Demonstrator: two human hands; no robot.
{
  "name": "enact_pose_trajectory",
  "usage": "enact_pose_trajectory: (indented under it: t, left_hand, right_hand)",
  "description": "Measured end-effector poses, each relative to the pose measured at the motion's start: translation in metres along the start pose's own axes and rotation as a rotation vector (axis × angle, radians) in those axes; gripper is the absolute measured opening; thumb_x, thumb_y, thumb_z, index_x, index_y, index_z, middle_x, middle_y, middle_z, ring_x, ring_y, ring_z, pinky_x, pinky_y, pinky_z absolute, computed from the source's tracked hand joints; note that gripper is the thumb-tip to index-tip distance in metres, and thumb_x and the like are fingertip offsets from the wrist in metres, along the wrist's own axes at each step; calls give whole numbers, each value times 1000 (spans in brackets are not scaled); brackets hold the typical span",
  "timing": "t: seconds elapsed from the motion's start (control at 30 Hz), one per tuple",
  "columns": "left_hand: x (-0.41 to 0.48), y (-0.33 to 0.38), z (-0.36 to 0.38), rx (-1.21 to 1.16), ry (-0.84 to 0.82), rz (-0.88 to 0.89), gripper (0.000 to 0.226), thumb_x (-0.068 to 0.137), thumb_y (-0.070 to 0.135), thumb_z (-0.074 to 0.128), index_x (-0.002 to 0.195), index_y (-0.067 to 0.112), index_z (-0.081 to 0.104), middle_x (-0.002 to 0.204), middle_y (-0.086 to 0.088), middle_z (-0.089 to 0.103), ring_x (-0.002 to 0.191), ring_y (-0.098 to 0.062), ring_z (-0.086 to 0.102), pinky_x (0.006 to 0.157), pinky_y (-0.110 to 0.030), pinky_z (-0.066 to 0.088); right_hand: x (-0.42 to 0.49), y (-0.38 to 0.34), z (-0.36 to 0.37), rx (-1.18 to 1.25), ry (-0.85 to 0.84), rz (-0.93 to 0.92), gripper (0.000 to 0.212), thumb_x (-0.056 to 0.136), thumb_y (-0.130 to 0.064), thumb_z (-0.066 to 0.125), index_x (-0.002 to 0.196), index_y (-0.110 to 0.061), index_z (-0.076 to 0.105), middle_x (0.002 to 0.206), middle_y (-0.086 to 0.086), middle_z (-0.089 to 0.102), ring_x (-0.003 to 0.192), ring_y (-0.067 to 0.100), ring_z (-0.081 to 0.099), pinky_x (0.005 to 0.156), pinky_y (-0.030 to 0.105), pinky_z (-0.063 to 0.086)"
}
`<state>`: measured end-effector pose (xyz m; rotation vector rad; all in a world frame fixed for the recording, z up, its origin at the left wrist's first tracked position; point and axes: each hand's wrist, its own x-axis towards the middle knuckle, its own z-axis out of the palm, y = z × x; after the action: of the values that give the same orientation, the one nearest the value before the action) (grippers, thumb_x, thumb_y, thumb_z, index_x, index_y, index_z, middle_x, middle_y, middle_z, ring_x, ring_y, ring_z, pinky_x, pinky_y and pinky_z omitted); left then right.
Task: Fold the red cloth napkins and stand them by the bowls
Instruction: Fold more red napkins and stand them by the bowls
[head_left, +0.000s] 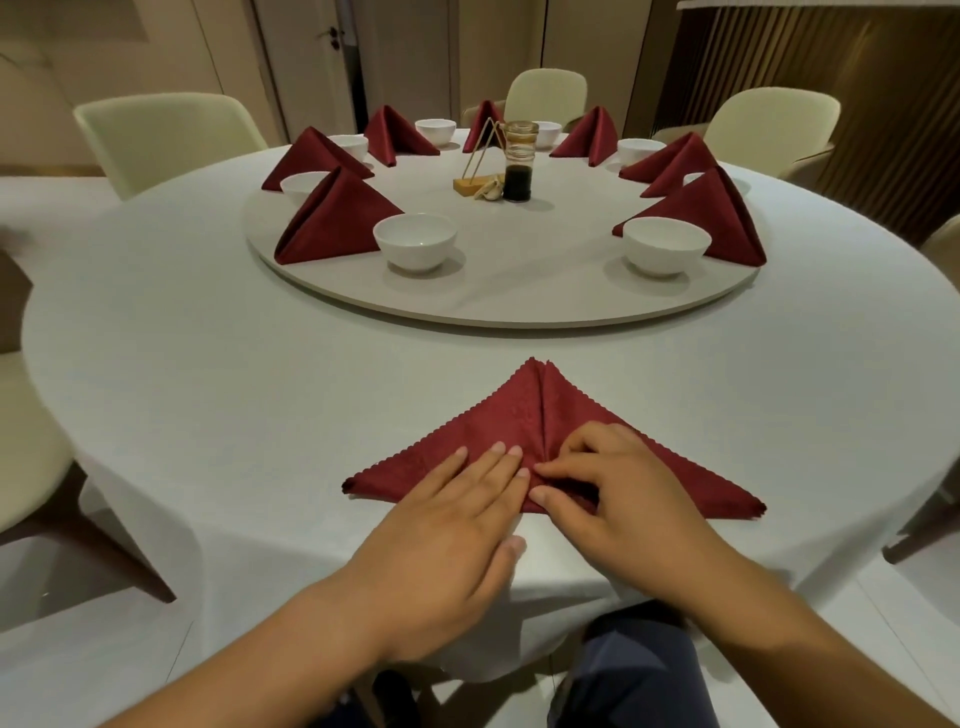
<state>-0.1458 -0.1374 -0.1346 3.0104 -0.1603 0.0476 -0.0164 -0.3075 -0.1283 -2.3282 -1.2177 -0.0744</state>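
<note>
- Red napkin (519, 410) flat on the desk (208, 374) near its front edge, folded into a triangle.
- Left grip (457, 525) flat, fingers straight, pressing the cloth's left half.
- Right grip (618, 493) curled, pinching the cloth at the centre seam.
- Farther back on the turntable (493, 304), folded napkins (332, 218) standing beside white bowls (414, 241).

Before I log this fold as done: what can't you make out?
All head view.
- napkin: near centre fold under left hand and right hand.
- far bowl: mostly behind sauce bottle.
- pale item beside it: too small to identify.
</note>
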Motion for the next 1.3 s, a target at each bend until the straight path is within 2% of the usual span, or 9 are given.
enact_pose_trajectory:
  t: [0.13, 0.37, 0.47, 0.53, 0.63, 0.77, 0.9, 1.03, 1.3]
  left_hand:
    - [-7, -7, -9, 60, -119, -56, 70, 104, 62, 7, 159, 25, -18, 163, 10, -30, 144, -1, -36, 123, -31, -17]
    - [-40, -41, -24, 56, -230, -206, 75, 97, 69, -1, 152, 27, -31, 157, 13, -39, 141, 3, -39, 123, -28, -17]
    - [-41, -46, -29, 48, -221, -274, 74, 96, 68, -4, 155, 27, -25, 162, 11, -30, 146, 0, -32, 122, -27, -18]
    - [-32, -47, -31, 77, -116, -260, 75, 96, 64, -8, 159, 24, -17, 166, 6, -21, 150, -4, -26, 121, -28, -18]
    - [-2, -42, -35, -61, 22, -34, 67, 100, 47, 6, 163, 24, 2, 169, 6, -7, 153, -3, -14, 123, -23, -11]
    - [43, -35, -37, -182, -67, 157, 54, 110, 24, 30, 162, 22, 16, 169, 8, 4, 154, -2, -4, 119, -12, -9]
    - [70, -40, -34, -117, -148, 154, 55, 111, 31, 28, 163, 24, 11, 169, 10, 0, 154, -2, -3, 125, -24, 0]
    - [84, -43, -29, -32, -187, 129, 59, 109, 45, 23, 163, 25, 9, 169, 10, -1, 154, -3, -3, 125, -26, 2]
    - [126, -51, -19, 46, -198, 61, 69, 106, 55, 18, 163, 18, 4, 170, 1, -1, 155, -7, -3, 127, -33, -3]
  right_hand:
    - [-1, 0, 4, -23, 41, -5, 32, 89, -50, 61, 111, -32, 76, 92, -22, 51, 92, 4, 48, 80, 21, 45]
    - [0, 0, 5, 0, 39, 2, 34, 87, -51, 60, 106, -29, 78, 92, -21, 53, 92, 5, 49, 80, 18, 41]
    - [-1, 0, 5, 13, 39, 1, 34, 89, -50, 60, 109, -29, 77, 92, -22, 52, 93, 4, 49, 81, 15, 39]
    - [-2, 1, 3, 12, 22, -4, 37, 90, -52, 57, 114, -30, 76, 94, -23, 51, 95, 3, 48, 80, 14, 38]
    - [-6, 2, -2, -30, -46, -39, 49, 93, -59, 46, 126, -32, 69, 102, -23, 49, 99, 3, 45, 84, 18, 42]
    - [-16, 5, -10, -73, -136, -95, 54, 94, -63, 42, 140, -38, 55, 116, -24, 47, 109, 0, 43, 95, 23, 42]
    - [-21, 8, -11, -91, -152, -130, 50, 97, -59, 45, 143, -41, 48, 124, -25, 44, 116, -2, 40, 101, 21, 36]
    - [-23, 9, -7, -117, -143, -143, 48, 98, -56, 41, 141, -39, 51, 126, -23, 45, 118, -1, 39, 100, 22, 33]
    - [-24, 10, -6, -139, -137, -142, 46, 100, -50, 38, 140, -36, 55, 124, -20, 47, 120, 0, 38, 95, 23, 32]
